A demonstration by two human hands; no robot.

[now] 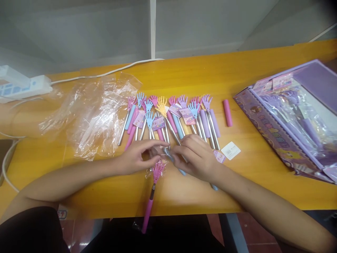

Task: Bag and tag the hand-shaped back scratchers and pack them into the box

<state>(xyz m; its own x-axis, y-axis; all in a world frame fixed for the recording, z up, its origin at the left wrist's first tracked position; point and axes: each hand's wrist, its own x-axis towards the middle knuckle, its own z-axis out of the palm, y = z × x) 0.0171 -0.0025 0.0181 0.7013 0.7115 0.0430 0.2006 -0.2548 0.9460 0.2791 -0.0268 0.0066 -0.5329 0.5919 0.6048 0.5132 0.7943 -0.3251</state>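
Note:
A pink back scratcher (151, 200) in a clear plastic bag (163, 165) hangs over the table's front edge, its hand-shaped head just below my fingers. My left hand (143, 154) curves its thumb and index finger around the bag's upper end. Opposite it, my right hand (197, 154) has its fingertips pinched together close to the same end; what lies between them is blurred. A light blue piece (167, 153) shows beside the right fingertips. Behind both hands lie several back scratchers with pink, blue, purple and yellow heads, among them a yellow one (161, 106) and a blue one (194, 109).
Crumpled clear bags (97, 119) lie at the left, near a white power strip (28, 88) and its cable. A loose pink handle sleeve (228, 113) and a white label card (231, 150) lie right. An open purple box (273, 130) holds bagged scratchers.

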